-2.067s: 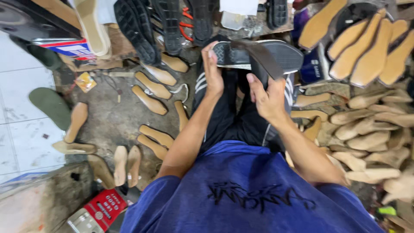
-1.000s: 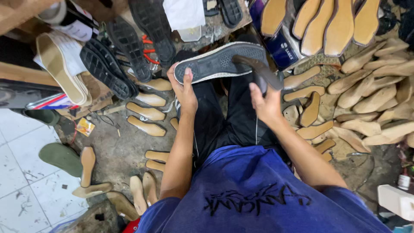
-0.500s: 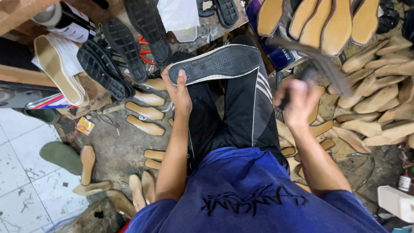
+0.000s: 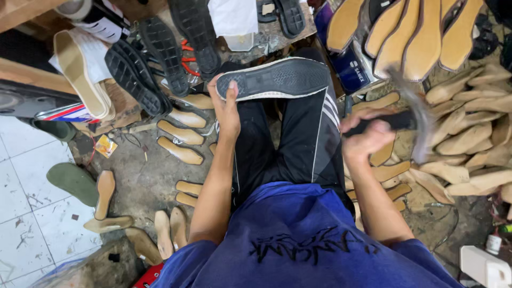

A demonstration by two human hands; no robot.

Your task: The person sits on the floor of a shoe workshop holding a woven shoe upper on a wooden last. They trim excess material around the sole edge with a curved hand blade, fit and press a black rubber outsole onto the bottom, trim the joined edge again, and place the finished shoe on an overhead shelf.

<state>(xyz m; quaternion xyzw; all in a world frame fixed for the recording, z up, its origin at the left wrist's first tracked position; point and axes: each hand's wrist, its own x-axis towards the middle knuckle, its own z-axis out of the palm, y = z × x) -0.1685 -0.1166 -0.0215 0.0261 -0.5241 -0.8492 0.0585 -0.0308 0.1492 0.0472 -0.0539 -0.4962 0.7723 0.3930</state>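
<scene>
at nine o'clock lie tan insoles [image 4: 180,151] on the gritty floor [image 4: 138,176], with black soles [image 4: 133,74] up at eleven. the left hand [image 4: 226,109] presses its fingers on the heel end of a shoe [image 4: 277,78] lying sole-up across the knees at twelve o'clock. at three o'clock the right hand [image 4: 365,140], grip clamped on a blurred hammer [image 4: 413,122], is raised beside a heap of wooden insoles [image 4: 474,133].

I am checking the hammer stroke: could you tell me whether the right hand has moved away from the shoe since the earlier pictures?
Yes. The right hand, gripping the hammer, has swung rightward off the dark shoe, which stays on the lap under the left hand.
</scene>
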